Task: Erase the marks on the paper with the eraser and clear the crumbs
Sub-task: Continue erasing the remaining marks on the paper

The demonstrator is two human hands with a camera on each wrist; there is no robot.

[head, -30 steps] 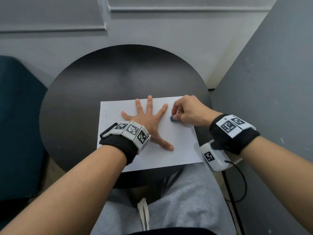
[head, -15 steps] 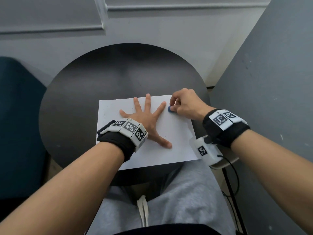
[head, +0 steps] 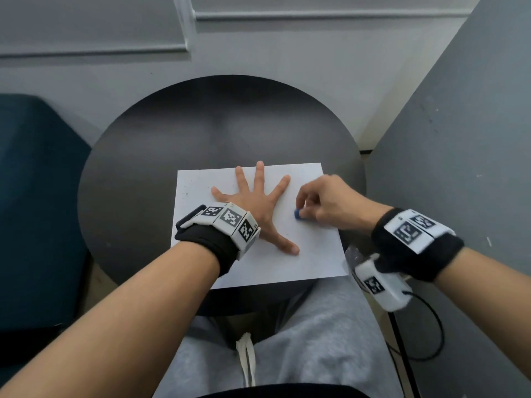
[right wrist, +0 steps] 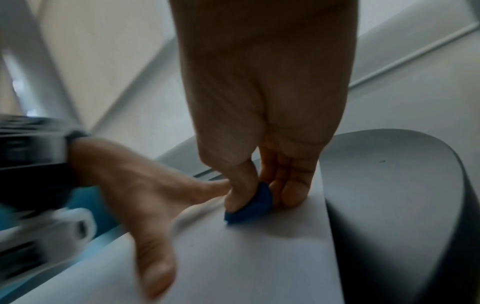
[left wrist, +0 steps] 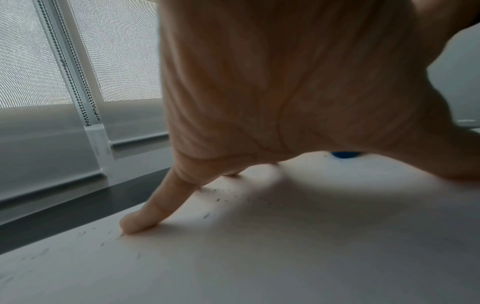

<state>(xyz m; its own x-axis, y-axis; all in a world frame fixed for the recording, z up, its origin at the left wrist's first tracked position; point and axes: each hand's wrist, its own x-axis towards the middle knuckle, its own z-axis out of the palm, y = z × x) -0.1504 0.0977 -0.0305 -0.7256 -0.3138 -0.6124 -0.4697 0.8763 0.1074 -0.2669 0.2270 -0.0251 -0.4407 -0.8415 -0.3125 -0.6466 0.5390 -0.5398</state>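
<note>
Left hand (head: 255,208) splayed wide, flat on the paper (head: 310,254) — right hand (head: 330,205) at its three o'clock pinches the blue eraser (head: 297,214) against the sheet.

The middle of the paper (head: 313,254) is taken up by the splayed left hand (head: 258,208), and the strip beside it by the right hand (head: 330,202) with the blue eraser (head: 297,214). Bare round table (head: 178,139) is left open beyond and leftward. The right side is closed off by a grey partition (head: 459,139).
</note>
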